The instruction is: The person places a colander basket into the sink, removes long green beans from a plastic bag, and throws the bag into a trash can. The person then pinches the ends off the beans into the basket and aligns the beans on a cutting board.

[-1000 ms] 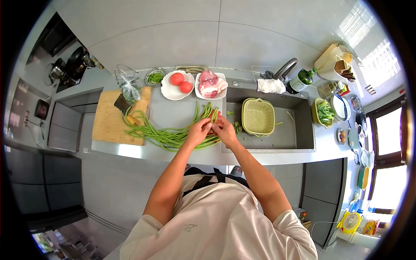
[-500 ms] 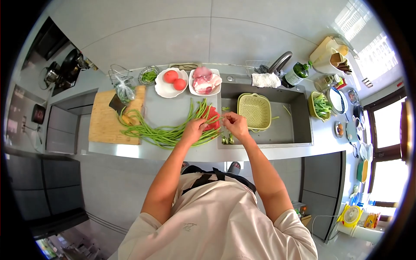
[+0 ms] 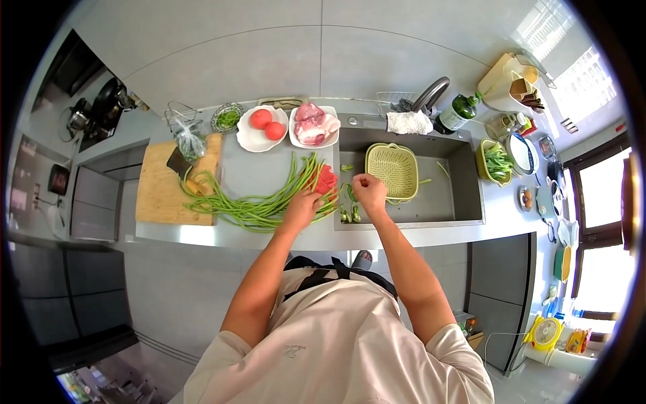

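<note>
A large bunch of green long beans (image 3: 252, 209) stretches across the counter from the cutting board (image 3: 151, 195) to the sink. My left hand (image 3: 303, 207) is on the right end of the bunch, its fingers closed around bean stems beside a red cloth-like piece (image 3: 326, 180). Over the left part of the sink (image 3: 461, 175), my right hand (image 3: 371, 193) is pinched. Whatever its fingertips hold, if anything, is hidden. A short green bean piece (image 3: 351, 193) shows just left of them. Several green scraps (image 3: 346, 215) lie below in the sink.
A yellow-green colander (image 3: 392, 170) sits in the sink near my right hand. Behind the beans stand a plate (image 3: 252, 143) with two tomatoes and a dish (image 3: 313, 143) of raw meat. The faucet (image 3: 431, 94) and a green bottle (image 3: 457, 113) stand behind the sink.
My right hand has come away from my left, moving slightly right over the sink. The bean that ran between the hands no longer does. My left hand has lowered slightly into the bunch.
</note>
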